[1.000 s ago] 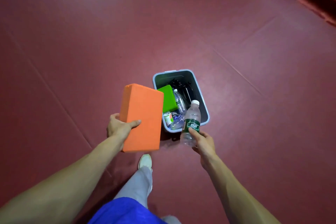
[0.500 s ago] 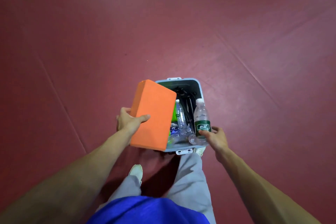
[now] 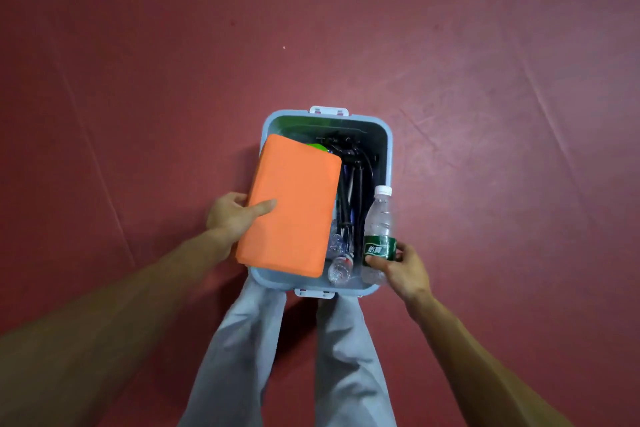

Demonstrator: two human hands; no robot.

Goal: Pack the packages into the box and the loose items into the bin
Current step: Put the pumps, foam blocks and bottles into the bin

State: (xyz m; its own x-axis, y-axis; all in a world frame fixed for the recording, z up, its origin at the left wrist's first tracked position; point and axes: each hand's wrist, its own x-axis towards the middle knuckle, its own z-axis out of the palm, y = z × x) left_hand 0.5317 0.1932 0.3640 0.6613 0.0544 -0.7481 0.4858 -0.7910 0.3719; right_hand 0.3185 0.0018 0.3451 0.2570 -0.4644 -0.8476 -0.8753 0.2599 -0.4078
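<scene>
Two items are held over the pale blue bin (image 3: 390,163), one in each hand. The orange block (image 3: 292,206) lies broad face up across the bin's left half; its long axis runs near to far, with the far end leaning a little right, and its near left corner overhangs the left rim. The left hand (image 3: 230,218) grips the block's left edge, thumb flat on the top face and the other fingers hidden beneath. The water bottle (image 3: 379,236) is at the bin's near right corner, its long axis also near to far, white cap pointing far and base near; whether it is above the rim or already partly inside, I cannot tell. The right hand (image 3: 403,269) holds it with thumb and fingers curled round the green label.

Several things already lie inside the bin: a clear crushed bottle (image 3: 339,269) at the near wall between block and held bottle; a tangle of black rods or cables (image 3: 353,170) along the middle; a sliver of something bright green (image 3: 317,147) showing past the block's far edge. White latches sit at the far (image 3: 329,111) and near (image 3: 314,293) rims. The bin stands on a dark red floor (image 3: 138,80); the person's grey trouser legs (image 3: 256,340) stand just near of it.
</scene>
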